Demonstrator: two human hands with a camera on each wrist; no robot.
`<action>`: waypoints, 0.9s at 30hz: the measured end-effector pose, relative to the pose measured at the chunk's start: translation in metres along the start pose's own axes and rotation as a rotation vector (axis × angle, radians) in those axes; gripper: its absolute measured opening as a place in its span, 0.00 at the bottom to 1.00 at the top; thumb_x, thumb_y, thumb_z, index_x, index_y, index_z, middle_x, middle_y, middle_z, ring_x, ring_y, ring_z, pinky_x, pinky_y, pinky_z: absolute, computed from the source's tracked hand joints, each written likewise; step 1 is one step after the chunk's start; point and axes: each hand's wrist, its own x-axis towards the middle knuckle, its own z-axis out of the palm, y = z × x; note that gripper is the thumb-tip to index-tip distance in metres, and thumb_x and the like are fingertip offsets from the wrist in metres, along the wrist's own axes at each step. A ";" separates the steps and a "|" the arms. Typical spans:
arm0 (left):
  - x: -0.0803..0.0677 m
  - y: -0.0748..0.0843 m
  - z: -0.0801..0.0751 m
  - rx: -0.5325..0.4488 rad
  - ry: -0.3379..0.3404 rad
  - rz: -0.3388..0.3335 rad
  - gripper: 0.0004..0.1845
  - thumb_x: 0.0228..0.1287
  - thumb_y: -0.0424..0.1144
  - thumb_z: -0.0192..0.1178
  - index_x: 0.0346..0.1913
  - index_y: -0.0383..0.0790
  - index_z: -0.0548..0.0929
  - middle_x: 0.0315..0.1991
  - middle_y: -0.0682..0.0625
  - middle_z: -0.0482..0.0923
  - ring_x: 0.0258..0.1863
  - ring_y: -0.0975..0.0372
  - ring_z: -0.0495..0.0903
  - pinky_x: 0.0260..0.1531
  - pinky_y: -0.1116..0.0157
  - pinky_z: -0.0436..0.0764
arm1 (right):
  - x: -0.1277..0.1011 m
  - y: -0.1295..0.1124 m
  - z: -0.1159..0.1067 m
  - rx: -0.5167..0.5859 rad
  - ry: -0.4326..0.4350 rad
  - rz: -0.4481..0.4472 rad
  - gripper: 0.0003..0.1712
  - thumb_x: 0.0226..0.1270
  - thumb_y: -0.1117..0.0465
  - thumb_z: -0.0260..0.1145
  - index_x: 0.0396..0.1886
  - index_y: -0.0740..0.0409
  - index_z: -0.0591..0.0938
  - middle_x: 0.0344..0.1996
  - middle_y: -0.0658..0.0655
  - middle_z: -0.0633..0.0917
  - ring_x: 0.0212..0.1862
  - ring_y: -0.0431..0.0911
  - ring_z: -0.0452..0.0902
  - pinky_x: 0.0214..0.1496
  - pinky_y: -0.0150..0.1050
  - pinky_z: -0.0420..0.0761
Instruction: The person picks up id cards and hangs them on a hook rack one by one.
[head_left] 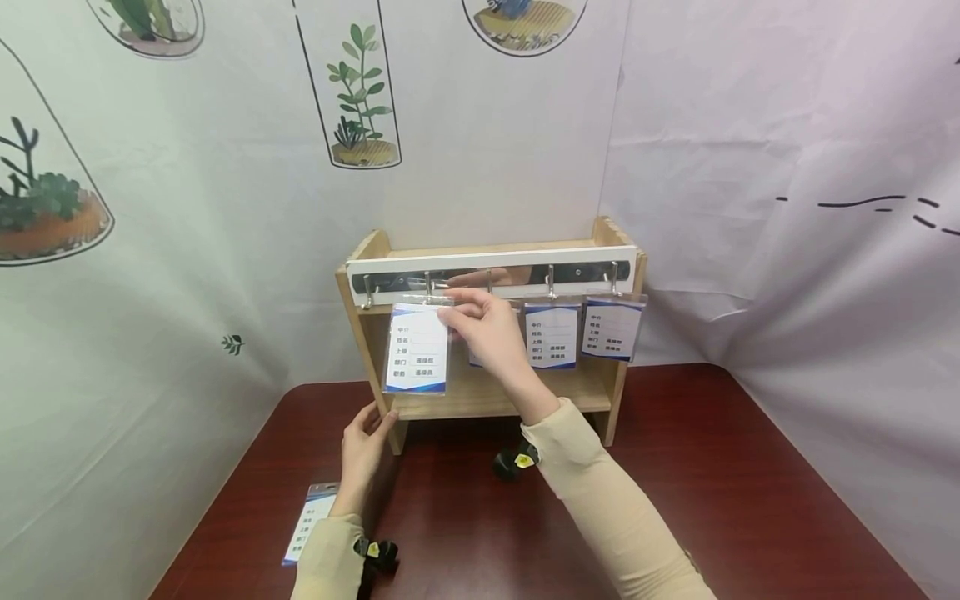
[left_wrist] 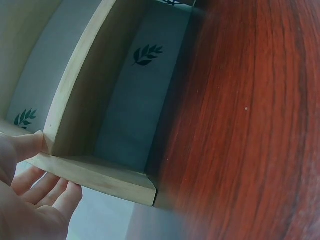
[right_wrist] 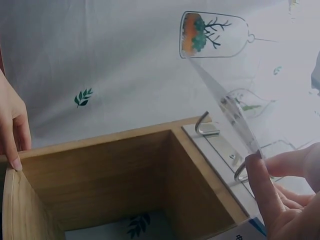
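My right hand (head_left: 491,333) pinches a clear-sleeved badge card (head_left: 416,348) by its upper right corner. The card is upright in front of the second hook (head_left: 429,283) from the left on a wooden rack (head_left: 495,407). In the right wrist view the card (right_wrist: 232,112) shows nearly edge-on beside a hook (right_wrist: 241,172); whether its slot is over the hook I cannot tell. My left hand (head_left: 363,442) grips the rack's left side panel low down, thumb at the front in the left wrist view, fingers (left_wrist: 67,197) around the outside.
Two badge cards hang from the right hooks (head_left: 615,279); another (head_left: 476,360) is mostly hidden behind my right hand. The leftmost hook (head_left: 367,290) holds no card. One more badge card (head_left: 306,525) lies on the dark red table (head_left: 465,533), left of my left forearm.
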 end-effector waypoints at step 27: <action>-0.001 0.002 0.000 -0.005 0.000 -0.013 0.28 0.69 0.40 0.66 0.66 0.29 0.75 0.62 0.30 0.76 0.62 0.44 0.76 0.61 0.50 0.77 | -0.003 -0.006 0.002 -0.139 0.047 0.014 0.19 0.64 0.62 0.71 0.55 0.56 0.86 0.33 0.53 0.91 0.28 0.45 0.85 0.31 0.33 0.79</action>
